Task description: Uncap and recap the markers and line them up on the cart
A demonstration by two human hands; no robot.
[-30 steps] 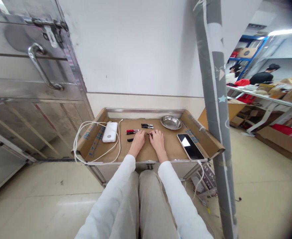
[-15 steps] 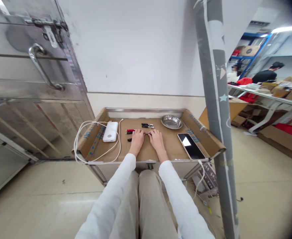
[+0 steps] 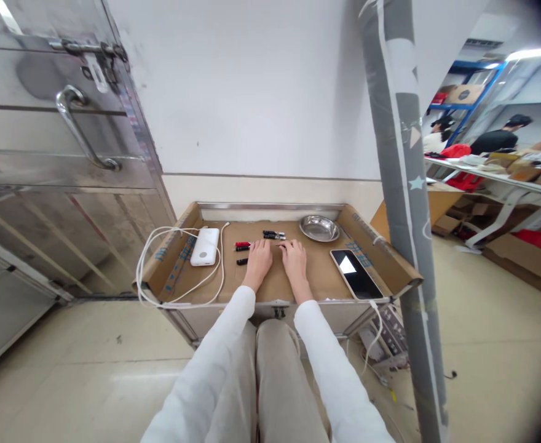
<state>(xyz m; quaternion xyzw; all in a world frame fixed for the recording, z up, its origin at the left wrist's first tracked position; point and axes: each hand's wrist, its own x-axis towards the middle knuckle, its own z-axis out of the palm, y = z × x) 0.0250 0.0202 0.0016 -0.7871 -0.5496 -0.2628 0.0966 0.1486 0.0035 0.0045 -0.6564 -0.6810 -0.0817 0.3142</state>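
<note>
Left hand (image 3: 257, 261) and right hand (image 3: 293, 261) palm-down, side by side on counter (image 3: 317, 266); fingers too small to tell whether wide or pinching. Red pens (image 3: 242, 245) just left of left fingers; black pens (image 3: 274, 234) just beyond.

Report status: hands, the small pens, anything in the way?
Left hand and right hand flat on the cardboard liner, nothing clearly gripped. Red-and-black pens beside left hand; black pens just ahead. Bowl, phone, power bank lie aside.

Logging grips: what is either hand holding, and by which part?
Cannot tell: left hand and right hand rest palm-down on the cardboard, hiding any grip.
</note>
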